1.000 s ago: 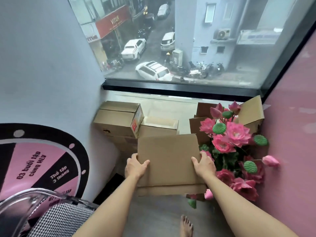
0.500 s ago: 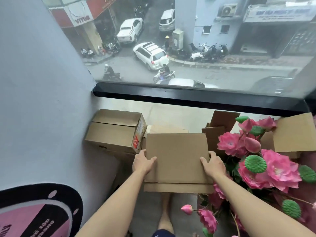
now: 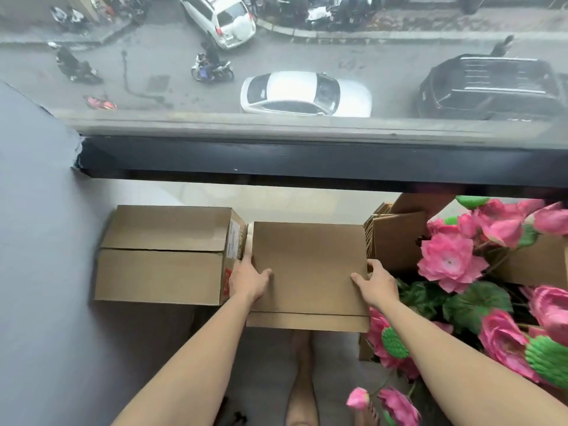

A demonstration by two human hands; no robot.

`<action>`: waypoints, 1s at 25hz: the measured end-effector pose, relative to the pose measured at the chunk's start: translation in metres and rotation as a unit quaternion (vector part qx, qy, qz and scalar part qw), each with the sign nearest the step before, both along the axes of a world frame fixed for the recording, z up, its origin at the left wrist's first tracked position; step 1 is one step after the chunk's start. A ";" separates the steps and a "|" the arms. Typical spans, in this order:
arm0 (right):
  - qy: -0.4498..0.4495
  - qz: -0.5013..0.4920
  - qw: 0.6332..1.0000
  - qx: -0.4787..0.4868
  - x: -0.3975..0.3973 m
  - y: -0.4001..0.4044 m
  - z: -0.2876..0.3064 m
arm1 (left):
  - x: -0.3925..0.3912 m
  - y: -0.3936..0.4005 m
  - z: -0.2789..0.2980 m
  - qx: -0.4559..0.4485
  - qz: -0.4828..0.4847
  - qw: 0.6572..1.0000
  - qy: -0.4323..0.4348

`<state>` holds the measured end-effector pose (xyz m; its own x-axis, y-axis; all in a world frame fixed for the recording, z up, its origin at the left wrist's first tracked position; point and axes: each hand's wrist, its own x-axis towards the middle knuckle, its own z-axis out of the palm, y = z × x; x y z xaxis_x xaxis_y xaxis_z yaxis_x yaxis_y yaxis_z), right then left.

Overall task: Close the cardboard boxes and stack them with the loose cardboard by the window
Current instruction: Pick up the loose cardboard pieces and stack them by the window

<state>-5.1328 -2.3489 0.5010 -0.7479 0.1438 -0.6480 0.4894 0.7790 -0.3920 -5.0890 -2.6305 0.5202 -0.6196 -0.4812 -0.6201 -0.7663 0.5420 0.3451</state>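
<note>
I hold a flat, closed brown cardboard box by its two sides, level, just below the window. My left hand grips its left edge and my right hand grips its right edge. The box covers a pale open box beneath it, of which only a sliver shows. To the left stands a larger closed cardboard box with a red mark on its side, touching the grey wall. Loose cardboard pieces stand upright to the right.
Pink artificial lotus flowers with green pods crowd the right side, close to my right arm. A black window frame runs across above the boxes, with a street behind the glass. The grey wall closes the left. My bare foot is below.
I have stepped closer to the window and carried the flat box forward and down over the pale box. Both hands keep the same grip on its sides.
</note>
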 end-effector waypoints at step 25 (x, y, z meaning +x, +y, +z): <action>-0.110 0.032 0.992 0.052 0.004 -0.020 -0.107 | -0.001 0.047 -0.115 -0.057 -0.363 0.926 -0.080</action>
<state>-5.1293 -2.3691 0.3936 -0.6004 0.1747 -0.7804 0.5021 0.8419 -0.1979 -5.0902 -2.5838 0.4050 -0.7103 -0.0416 -0.7026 -0.2212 0.9609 0.1667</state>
